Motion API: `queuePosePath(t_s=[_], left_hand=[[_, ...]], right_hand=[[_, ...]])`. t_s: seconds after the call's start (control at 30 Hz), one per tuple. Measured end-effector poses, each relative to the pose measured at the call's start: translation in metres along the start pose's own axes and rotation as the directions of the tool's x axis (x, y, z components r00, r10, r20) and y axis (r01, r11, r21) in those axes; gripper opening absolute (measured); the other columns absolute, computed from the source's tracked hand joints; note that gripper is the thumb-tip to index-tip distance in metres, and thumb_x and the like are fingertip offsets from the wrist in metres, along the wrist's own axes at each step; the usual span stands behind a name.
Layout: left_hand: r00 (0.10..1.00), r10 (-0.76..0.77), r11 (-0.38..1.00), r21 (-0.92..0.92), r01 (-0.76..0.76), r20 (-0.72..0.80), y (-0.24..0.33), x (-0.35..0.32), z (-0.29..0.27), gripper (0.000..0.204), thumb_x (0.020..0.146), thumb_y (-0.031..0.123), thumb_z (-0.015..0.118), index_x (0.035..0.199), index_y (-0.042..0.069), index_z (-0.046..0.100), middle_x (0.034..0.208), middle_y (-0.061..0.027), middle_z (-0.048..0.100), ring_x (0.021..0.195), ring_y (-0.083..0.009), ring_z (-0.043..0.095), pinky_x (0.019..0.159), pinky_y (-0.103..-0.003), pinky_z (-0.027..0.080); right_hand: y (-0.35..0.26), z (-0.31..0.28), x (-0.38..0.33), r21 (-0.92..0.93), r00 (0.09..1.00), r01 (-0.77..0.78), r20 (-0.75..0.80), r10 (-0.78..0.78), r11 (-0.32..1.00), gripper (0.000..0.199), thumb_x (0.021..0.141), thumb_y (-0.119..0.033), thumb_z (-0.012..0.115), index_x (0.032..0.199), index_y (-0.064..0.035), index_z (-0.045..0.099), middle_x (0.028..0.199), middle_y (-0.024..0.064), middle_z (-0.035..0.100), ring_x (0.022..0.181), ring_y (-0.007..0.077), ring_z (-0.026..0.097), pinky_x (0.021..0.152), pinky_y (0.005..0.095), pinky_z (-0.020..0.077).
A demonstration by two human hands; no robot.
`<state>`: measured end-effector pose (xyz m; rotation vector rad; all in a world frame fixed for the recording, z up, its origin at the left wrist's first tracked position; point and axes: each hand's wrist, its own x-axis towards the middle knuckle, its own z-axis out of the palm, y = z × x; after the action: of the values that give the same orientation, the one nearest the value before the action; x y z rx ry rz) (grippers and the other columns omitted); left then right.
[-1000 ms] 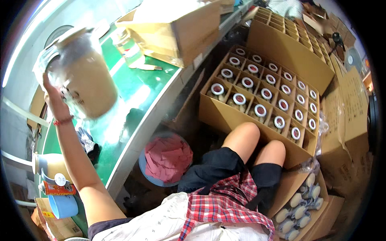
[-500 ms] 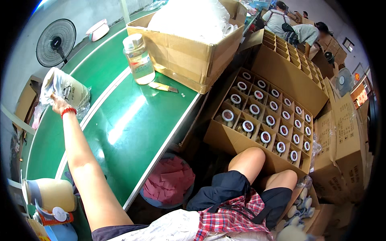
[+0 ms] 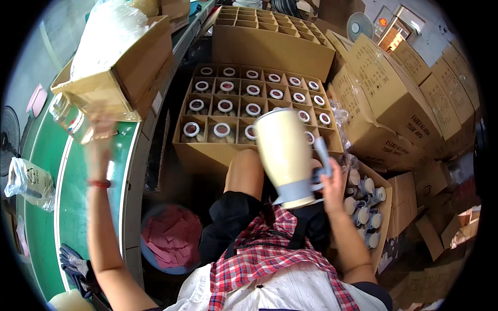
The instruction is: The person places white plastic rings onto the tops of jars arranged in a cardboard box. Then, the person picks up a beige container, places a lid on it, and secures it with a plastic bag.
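My right hand (image 3: 334,189) is wrapped round the grey-blue handle of a cream jug (image 3: 282,147), held above my lap. The jug is tilted, with its grey-blue spouted collar toward me and its other end toward the box of jars. Over the green table (image 3: 78,176), my left hand (image 3: 101,129) is smeared by motion, and its fingers cannot be made out. It is beside a clear bottle (image 3: 70,119) of pale liquid, in front of a cardboard box (image 3: 135,78) with white plastic bags. A plastic-wrapped pale container (image 3: 31,181) lies farther left.
A divided carton (image 3: 207,150) of white-lidded jars stands before my knees, another divided carton (image 3: 270,49) behind it. At right are a box of grey-and-white parts (image 3: 365,207) and stacked cartons (image 3: 394,88). A tub of pink pieces (image 3: 171,238) and dark gloves (image 3: 78,264) are at left.
My left hand has left the plastic-wrapped container and moved right, beside the bottle. My right hand has come into view holding the cream jug. The view has swung to the right.
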<state>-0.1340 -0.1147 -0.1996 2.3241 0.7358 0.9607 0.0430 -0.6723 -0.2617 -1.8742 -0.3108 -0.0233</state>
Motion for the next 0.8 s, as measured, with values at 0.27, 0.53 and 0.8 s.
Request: queuePosePath(t_s=[0.27,0.53,0.8], left_hand=[[0.522,0.486,0.682,-0.678,0.274,0.701,0.147,-0.125,0.232,0.044,0.1,0.029,0.04,0.134,0.001,0.044,0.143,-0.0157,0.038,0.135,-0.0274,0.032,0.109,-0.038,0.028],[0.531,0.732,0.586,-0.792,-0.17,0.427,0.247,-0.165,0.195,0.014,0.088,0.016,0.062,0.093,0.004,0.059,0.129,-0.0152,0.05,0.118,-0.0333,0.049,0.099,-0.04,0.038],[0.818,0.026,0.158,-0.81,0.565,0.575,0.175,-0.139,0.22,0.042,0.099,0.03,0.039,0.128,0.001,0.047,0.14,-0.0161,0.039,0.123,-0.0272,0.045,0.1,-0.039,0.04]], right_hand=[[0.015,-0.011,-0.046,-0.279,0.947,0.261,0.26,-0.189,0.924,0.056,0.086,-0.01,0.06,0.136,0.0008,0.037,0.132,0.02,0.042,0.118,0.0314,0.048,0.091,0.0362,0.0452],[-0.061,0.018,0.051,-0.449,0.897,0.443,0.228,-0.38,0.776,0.042,0.09,-0.033,0.054,0.121,-0.0044,0.055,0.12,0.0131,0.057,0.11,0.0288,0.054,0.098,0.0444,0.0351],[-0.094,0.068,0.048,0.276,0.74,0.425,0.442,-0.506,0.862,0.038,0.096,-0.031,0.048,0.074,-0.0064,0.068,0.07,0.0092,0.065,0.064,0.0236,0.06,0.065,0.032,0.0448]])
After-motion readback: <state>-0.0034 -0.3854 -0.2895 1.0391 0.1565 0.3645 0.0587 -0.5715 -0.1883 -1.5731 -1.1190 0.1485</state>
